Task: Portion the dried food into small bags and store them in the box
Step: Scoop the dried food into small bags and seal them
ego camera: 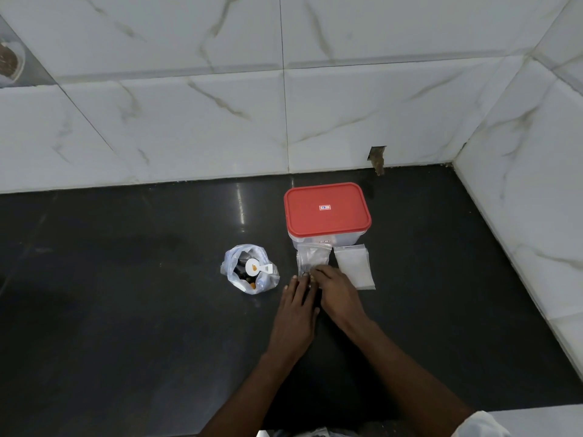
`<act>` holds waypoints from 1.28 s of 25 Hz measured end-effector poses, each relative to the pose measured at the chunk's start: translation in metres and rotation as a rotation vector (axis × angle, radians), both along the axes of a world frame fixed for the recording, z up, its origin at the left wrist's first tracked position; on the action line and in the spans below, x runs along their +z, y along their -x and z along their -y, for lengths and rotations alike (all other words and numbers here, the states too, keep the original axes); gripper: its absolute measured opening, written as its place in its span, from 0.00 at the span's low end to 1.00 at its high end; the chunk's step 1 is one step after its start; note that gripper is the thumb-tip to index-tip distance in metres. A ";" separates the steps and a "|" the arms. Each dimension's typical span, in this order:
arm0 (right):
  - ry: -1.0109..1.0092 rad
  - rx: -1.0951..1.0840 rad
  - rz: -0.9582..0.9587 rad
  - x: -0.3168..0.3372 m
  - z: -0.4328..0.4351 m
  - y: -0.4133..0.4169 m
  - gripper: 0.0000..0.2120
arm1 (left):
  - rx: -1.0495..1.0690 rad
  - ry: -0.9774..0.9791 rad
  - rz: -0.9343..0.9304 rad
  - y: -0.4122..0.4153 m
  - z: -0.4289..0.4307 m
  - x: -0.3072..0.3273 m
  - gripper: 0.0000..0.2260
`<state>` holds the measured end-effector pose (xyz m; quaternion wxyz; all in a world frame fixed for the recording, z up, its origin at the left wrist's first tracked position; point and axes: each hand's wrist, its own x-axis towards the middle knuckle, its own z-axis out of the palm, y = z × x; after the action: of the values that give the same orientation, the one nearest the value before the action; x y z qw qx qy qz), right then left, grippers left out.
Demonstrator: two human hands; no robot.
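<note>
A clear plastic box with a red lid (326, 209) stands shut on the dark counter near the back wall. A small clear bag (312, 257) lies flat in front of it. My left hand (295, 313) and my right hand (336, 293) meet at that bag's near edge, fingertips pinching it. A stack of empty small bags (355, 266) lies just to the right. To the left, an open plastic bag of dried food (249, 269) stands with a white scoop (255, 268) resting in it.
The dark counter (126, 294) meets white marble-tiled walls at the back (284, 121) and on the right (520, 216). A chipped hole (377, 157) shows in the back tile. A white ledge (552, 417) borders the near right.
</note>
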<state>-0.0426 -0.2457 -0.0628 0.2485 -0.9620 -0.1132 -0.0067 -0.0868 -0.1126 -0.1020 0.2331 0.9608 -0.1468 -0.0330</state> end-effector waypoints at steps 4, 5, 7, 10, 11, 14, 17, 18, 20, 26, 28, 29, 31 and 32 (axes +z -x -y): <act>0.031 0.030 -0.005 -0.004 0.002 0.003 0.16 | 0.008 0.010 0.026 -0.001 -0.003 0.005 0.24; 0.032 0.018 0.005 -0.004 0.003 0.005 0.15 | 0.003 0.021 0.041 -0.003 -0.003 0.008 0.26; 0.044 -0.003 0.010 -0.005 0.004 0.002 0.18 | -0.009 0.029 0.058 -0.010 -0.003 0.013 0.30; 0.080 0.079 -0.042 -0.001 0.003 -0.006 0.26 | -0.025 -0.020 0.019 -0.016 -0.003 0.015 0.33; 0.109 0.101 -0.026 0.002 0.003 -0.006 0.26 | -0.027 -0.050 0.010 -0.015 -0.003 0.015 0.33; 0.070 -0.142 0.130 0.000 0.018 -0.008 0.20 | -0.027 -0.113 0.014 -0.012 -0.001 0.011 0.30; 0.114 -0.515 0.022 0.006 0.043 -0.016 0.15 | -0.018 -0.132 -0.030 -0.013 0.001 0.012 0.30; 0.151 -0.554 -0.041 0.006 0.051 -0.020 0.16 | -0.015 -0.120 -0.040 -0.013 0.001 0.014 0.30; 0.157 -0.573 -0.086 0.002 0.058 -0.024 0.17 | -0.010 -0.076 -0.037 -0.010 0.001 0.020 0.31; 0.063 -0.591 -0.097 -0.006 0.058 -0.027 0.19 | 0.093 0.242 -0.046 0.001 0.004 0.032 0.27; 0.070 -0.576 -0.075 -0.007 0.056 -0.030 0.15 | 0.120 0.296 -0.045 0.006 0.005 0.035 0.27; 0.036 -0.584 -0.049 -0.006 0.055 -0.031 0.13 | 0.130 0.322 -0.042 0.008 0.004 0.037 0.27; -0.070 -0.617 0.009 -0.001 0.055 -0.031 0.12 | 0.166 0.395 -0.033 0.010 0.005 0.041 0.25; -0.137 -0.632 0.035 0.005 0.055 -0.029 0.12 | 0.201 0.431 -0.033 0.010 0.005 0.045 0.23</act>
<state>-0.0136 -0.3012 -0.0582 0.2965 -0.9303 0.1874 -0.1076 -0.0966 -0.1174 -0.0570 0.4371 0.8980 -0.0502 0.0069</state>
